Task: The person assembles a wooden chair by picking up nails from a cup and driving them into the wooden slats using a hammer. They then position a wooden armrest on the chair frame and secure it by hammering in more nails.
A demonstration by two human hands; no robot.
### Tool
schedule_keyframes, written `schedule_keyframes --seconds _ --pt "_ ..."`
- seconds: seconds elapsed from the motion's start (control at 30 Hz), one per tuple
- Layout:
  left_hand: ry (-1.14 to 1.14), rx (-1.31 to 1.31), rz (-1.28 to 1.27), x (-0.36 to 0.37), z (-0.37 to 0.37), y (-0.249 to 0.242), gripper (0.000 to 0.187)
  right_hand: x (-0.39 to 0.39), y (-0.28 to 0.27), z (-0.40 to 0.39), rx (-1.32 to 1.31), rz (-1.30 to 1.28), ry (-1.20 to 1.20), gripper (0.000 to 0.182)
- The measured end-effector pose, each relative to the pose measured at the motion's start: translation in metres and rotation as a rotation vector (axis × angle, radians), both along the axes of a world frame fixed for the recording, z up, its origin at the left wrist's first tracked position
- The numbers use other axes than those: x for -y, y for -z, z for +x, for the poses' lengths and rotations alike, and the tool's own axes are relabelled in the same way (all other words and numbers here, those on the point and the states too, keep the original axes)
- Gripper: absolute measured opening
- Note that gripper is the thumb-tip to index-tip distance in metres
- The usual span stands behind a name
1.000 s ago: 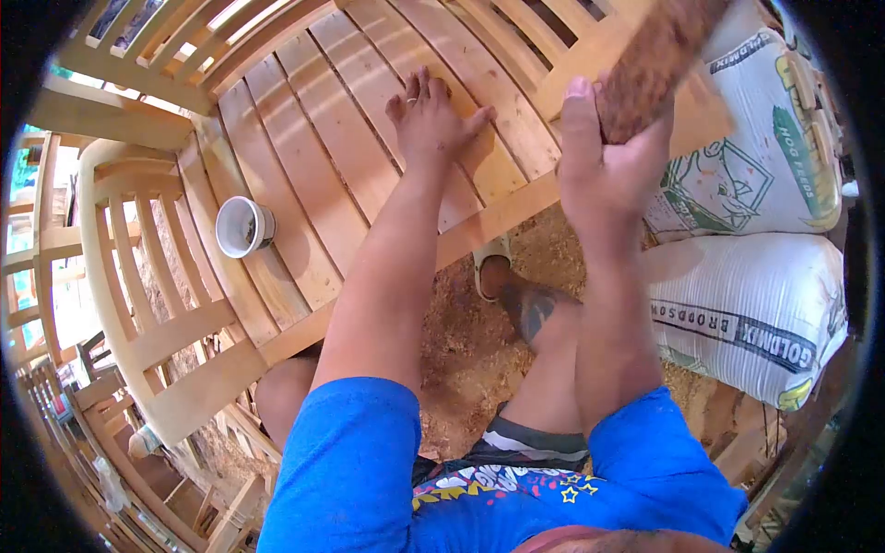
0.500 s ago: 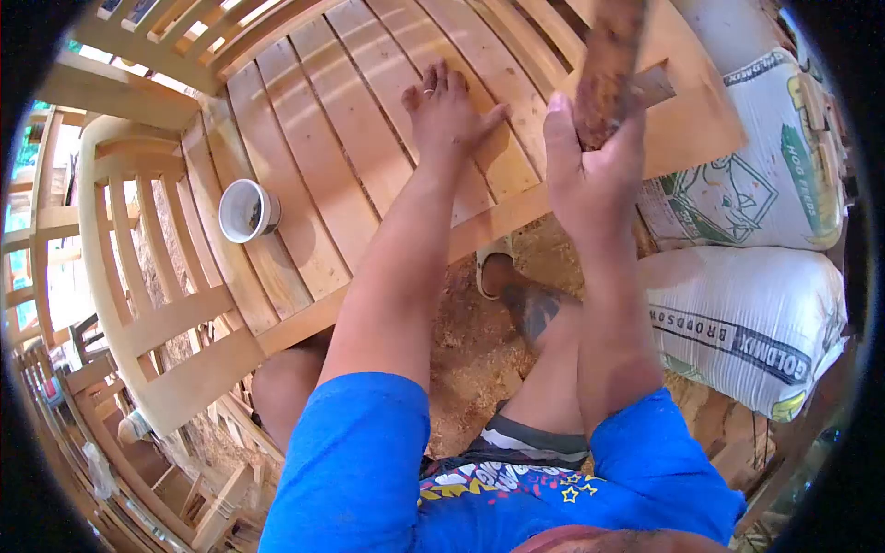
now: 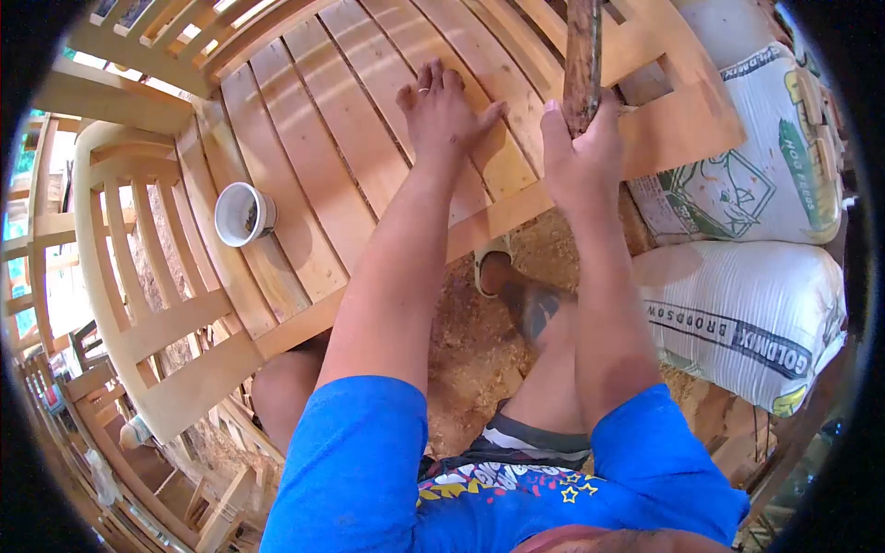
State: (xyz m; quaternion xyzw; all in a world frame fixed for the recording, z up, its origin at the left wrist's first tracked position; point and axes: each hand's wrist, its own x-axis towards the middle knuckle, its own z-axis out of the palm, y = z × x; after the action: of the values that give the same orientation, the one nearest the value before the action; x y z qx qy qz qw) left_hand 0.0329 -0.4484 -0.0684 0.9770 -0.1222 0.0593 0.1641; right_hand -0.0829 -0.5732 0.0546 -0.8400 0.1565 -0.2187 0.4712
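My left hand lies with spread fingers on the slatted wooden bench seat, a ring on one finger. My right hand is wrapped round a rough, dark brown wooden stick that points away from me. The stick's far end runs out of view at the top. Just beyond that hand is the bench's right armrest panel, which has a rectangular gap in it. On the left part of the seat stands a white plastic tub with small dark bits inside, too small to name.
Two stacked white feed sacks stand at the right, close to my right arm. The bench's slatted left side rises beside the tub. Wood shavings cover the ground below me. More wooden frames stand at lower left.
The stick has swung leftward and looks narrower and sharper than before. My right hand has shifted slightly left and down. My left hand keeps its place on the slats.
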Motion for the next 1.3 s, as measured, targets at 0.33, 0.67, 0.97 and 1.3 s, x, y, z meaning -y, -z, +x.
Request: schedule_keyframes --seconds 0.33,0.67,0.97,1.3 --pt "0.011 0.014 0.024 -0.002 -0.007 0.009 0.099 0.011 0.054 -0.006 -0.438 -0.112 -0.043 0.040" --pt "0.008 -0.071 0.046 0.004 -0.001 -0.007 0.098 0.013 0.050 0.006 -0.672 -0.126 -0.113 0.040" --pt "0.274 -0.014 0.257 0.016 0.055 0.015 0.095 0.029 0.031 -0.001 -0.725 -0.090 -0.219 0.038" --pt "0.333 -0.020 0.107 0.008 -0.018 -0.002 0.056 0.002 0.023 0.002 -0.638 0.019 -0.216 0.043"
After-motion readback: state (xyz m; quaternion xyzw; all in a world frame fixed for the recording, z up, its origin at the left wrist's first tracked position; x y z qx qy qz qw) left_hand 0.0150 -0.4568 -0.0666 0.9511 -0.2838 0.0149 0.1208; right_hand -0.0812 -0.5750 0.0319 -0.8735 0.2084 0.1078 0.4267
